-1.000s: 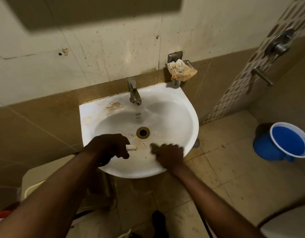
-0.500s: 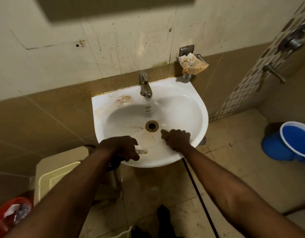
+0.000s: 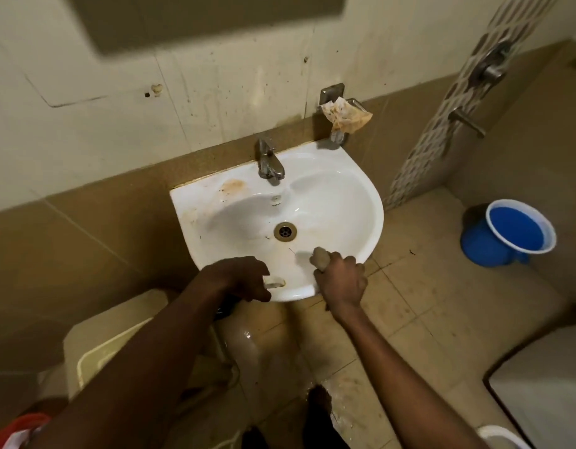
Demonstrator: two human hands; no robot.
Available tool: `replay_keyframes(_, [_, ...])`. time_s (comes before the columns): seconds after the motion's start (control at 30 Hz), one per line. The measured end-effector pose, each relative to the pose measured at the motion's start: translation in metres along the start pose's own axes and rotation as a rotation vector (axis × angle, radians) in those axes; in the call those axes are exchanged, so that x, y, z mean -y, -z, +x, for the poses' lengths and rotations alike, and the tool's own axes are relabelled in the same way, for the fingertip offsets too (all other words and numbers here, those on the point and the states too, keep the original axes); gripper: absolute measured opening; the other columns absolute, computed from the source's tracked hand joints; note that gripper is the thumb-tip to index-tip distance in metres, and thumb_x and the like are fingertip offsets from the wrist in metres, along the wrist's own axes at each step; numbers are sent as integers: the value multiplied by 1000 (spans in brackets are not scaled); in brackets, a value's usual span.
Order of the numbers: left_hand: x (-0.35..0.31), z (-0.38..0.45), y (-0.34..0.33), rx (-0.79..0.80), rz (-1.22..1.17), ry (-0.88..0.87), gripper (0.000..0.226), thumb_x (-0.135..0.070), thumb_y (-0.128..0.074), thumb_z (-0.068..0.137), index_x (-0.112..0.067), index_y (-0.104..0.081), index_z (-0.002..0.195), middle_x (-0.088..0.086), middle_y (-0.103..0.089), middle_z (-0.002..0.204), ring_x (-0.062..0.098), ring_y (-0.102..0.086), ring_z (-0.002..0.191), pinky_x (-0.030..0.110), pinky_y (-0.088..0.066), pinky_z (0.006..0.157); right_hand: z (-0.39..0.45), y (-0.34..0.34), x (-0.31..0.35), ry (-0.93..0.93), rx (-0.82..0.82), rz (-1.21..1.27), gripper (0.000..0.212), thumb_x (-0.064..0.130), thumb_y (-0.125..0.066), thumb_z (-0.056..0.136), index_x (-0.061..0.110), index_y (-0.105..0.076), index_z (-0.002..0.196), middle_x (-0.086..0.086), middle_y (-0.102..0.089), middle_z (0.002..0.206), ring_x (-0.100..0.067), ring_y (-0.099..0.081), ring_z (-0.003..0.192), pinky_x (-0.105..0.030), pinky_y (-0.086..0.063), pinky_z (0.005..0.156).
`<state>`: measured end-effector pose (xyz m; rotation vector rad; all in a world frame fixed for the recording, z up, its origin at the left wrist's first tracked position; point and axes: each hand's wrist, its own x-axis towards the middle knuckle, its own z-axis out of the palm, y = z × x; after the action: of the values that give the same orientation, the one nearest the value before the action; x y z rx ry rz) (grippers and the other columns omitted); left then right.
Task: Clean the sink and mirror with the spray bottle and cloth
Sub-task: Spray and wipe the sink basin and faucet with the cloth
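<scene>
The left hand [image 3: 239,278] curls closed over the sink's [image 3: 351,189] front rim, a small pale object showing under its fingers. Just right, at the front right rim, the right hand [image 3: 341,281] is fisted around a balled cloth [image 3: 320,258] pressed against the basin

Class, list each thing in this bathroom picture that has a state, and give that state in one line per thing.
Sink: white, brown stains near the tap and drain.
Tap: no water running.
Drain: unplugged.
Blue bucket: upright, whether filled unclear.
Crumpled wrapper: resting in the wall holder.
Right hand: closed around a wadded cloth, on the sink's front rim.
Left hand: fingers curled on the front rim.
</scene>
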<state>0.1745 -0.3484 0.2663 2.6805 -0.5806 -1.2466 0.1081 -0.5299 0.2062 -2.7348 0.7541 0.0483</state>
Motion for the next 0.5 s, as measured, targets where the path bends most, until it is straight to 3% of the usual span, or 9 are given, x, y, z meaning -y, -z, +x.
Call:
replay_keyframes(0.07, [3, 0, -2, -22, -10, -32, 42, -33, -65, 79, -13, -62, 117, 7, -69, 108, 23, -67, 95, 31, -51, 81, -27, -13, 26, 111, -99, 34, 23, 26, -70, 77, 14, -66, 97, -13, -66, 91, -34, -60, 85, -34, -44, 65])
replay_keyframes(0.13, [6, 1, -1, 24, 1, -42, 43, -32, -66, 81, -12, -61, 120, 7, -68, 111, 23, -66, 98, 31, -50, 83, -34, -20, 39, 209, -58, 3, 21, 29, -67, 79, 15, -66, 94, -11, -67, 91, -32, -61, 84, -34, -42, 66])
replay_keyframes(0.23, [9, 4, -1, 54, 45, -27, 44, -34, -66, 81, -12, -61, 119, 8, -70, 107, 19, -64, 87, 27, -49, 73, 0, -8, 18, 157, 127, -154, 30, 37, -58, 81, 17, -65, 103, -8, -65, 103, -30, -59, 98, -36, -42, 80])
replay_keyframes(0.33, [10, 6, -2, 9, 33, -31, 48, -35, -66, 79, -12, -59, 121, 8, -68, 109, 21, -66, 89, 30, -51, 76, 42, 9, -17, 6, -8, -228, 30, 34, -61, 78, 14, -66, 100, -9, -65, 103, -32, -59, 99, -38, -41, 88])
replay_keyframes(0.4, [9, 9, -4, 14, 18, -40, 50, -35, -66, 79, -11, -58, 122, 7, -68, 109, 21, -66, 90, 32, -52, 82, 49, 6, -20, 16, -47, -216, 26, 30, -62, 77, 13, -67, 97, -10, -66, 100, -32, -59, 97, -37, -41, 86])
replay_keyframes(0.5, [5, 12, -4, 43, 7, -35, 50, -34, -66, 80, -11, -57, 124, 8, -68, 110, 18, -64, 86, 28, -49, 77, 30, -9, 0, 125, 69, -215, 26, 35, -61, 79, 16, -66, 96, -6, -66, 99, -28, -59, 96, -34, -41, 79])
